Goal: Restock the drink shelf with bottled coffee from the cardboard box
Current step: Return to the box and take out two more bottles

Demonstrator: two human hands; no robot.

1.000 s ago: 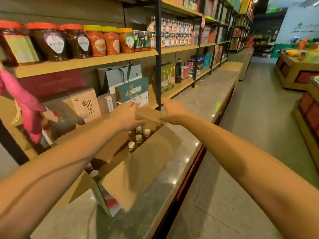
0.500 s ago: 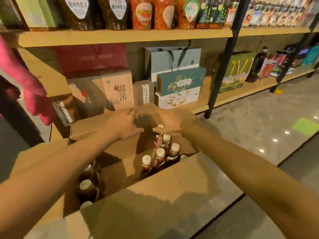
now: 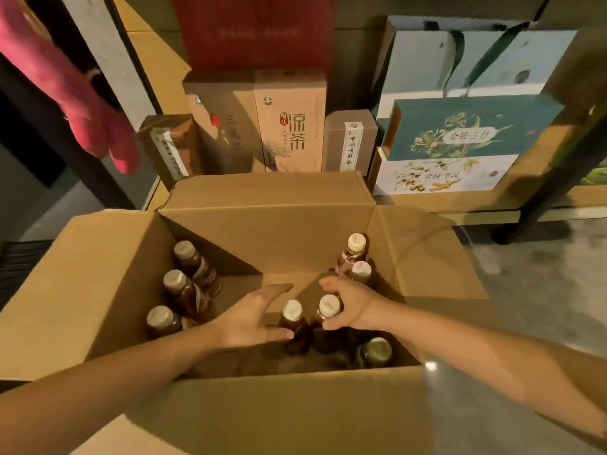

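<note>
Dropped into the cardboard box (image 3: 269, 224) now, left hand (image 3: 253, 320) spreads open; right hand (image 3: 353, 307) grips a brown, white-capped coffee bottle (image 3: 329, 306).

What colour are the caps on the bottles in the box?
Off-white caps on dark brown bottles; clearest in the head view.

The cardboard box (image 3: 269, 224) is plain tan-brown. Its bottles (image 3: 175, 280) are dark brown with cream caps; one at far right shows a reddish label. The gift box (image 3: 469, 129) is teal with yellow-green leaf prints, the carton (image 3: 289, 123) tan with brown characters — the cloth (image 3: 82, 103) at left pink, the bench (image 3: 542, 290) speckled grey.
</note>
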